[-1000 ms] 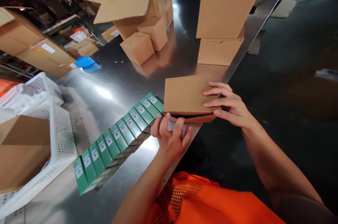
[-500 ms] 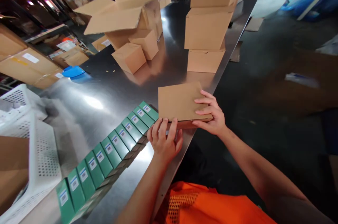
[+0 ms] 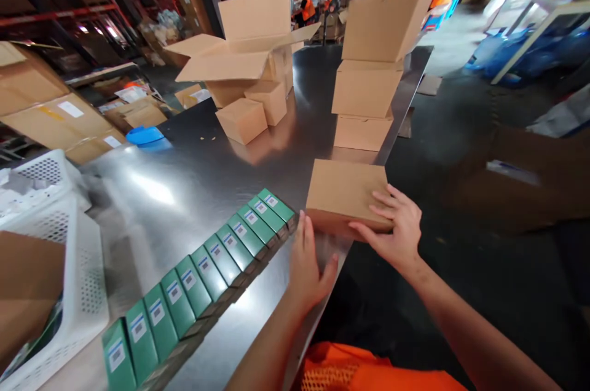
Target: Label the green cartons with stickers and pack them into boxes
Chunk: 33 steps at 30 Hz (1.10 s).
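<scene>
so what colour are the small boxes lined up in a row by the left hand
Green, each with a white label: small boxes, in the head view.

Dim – table glare, blurry edges.

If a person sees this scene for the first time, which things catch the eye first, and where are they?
First, the row of green boxes, running diagonally across the shiny metal table toward the near left. At its far end, the left hand and right hand rest on a closed brown carton at the table's right edge. Behind it stands a stack of cartons.
</scene>
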Tool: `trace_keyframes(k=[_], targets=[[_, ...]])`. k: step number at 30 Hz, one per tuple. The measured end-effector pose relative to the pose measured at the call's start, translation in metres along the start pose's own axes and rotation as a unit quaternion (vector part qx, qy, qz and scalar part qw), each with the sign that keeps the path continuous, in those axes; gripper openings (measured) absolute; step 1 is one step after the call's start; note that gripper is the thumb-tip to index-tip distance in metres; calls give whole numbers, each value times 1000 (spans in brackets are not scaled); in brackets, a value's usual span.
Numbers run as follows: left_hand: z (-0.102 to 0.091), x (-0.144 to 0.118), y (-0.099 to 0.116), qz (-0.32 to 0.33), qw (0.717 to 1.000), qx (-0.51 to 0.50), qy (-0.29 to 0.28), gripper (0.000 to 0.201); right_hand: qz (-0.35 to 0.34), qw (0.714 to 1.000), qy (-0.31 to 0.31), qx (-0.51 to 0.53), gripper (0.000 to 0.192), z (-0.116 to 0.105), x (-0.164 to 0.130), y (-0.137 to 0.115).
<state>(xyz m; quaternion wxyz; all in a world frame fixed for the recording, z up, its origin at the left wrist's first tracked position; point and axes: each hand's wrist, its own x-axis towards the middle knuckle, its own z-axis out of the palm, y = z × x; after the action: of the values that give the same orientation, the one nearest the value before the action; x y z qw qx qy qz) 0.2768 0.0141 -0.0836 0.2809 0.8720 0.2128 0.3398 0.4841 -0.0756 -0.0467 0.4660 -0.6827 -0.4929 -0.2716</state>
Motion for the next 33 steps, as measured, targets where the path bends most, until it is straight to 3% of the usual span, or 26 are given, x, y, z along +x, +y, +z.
trace_keyframes(k=[7, 10, 17, 23, 25, 28, 31, 33], targets=[[-5, 3, 3, -21, 999, 2, -43, 77, 149, 987, -27, -55, 49, 42, 81, 81], [-4, 4, -1, -45, 998, 4, -35, 73, 163, 981, -69, -79, 48, 49, 106, 105], [2, 0, -4, -65, 997, -2, -29, 67, 174, 966, -124, -148, 48, 50, 117, 101], [-9, 7, 11, -4, 999, 32, -15, 62, 227, 947, -153, -168, 49, 68, 146, 89], [-25, 9, 29, 35, 998, 47, -14, 60, 238, 945, -154, -163, 51, 68, 156, 80], [-67, -3, 62, 70, 995, 67, -2, 58, 236, 945, -166, -152, 55, 63, 161, 56], [-124, -40, 83, 59, 995, 83, 24, 58, 209, 950, -179, -145, 64, 69, 152, 30], [-161, -80, 86, 51, 991, 116, 52, 60, 201, 951, -173, -159, 70, 81, 136, 13]])
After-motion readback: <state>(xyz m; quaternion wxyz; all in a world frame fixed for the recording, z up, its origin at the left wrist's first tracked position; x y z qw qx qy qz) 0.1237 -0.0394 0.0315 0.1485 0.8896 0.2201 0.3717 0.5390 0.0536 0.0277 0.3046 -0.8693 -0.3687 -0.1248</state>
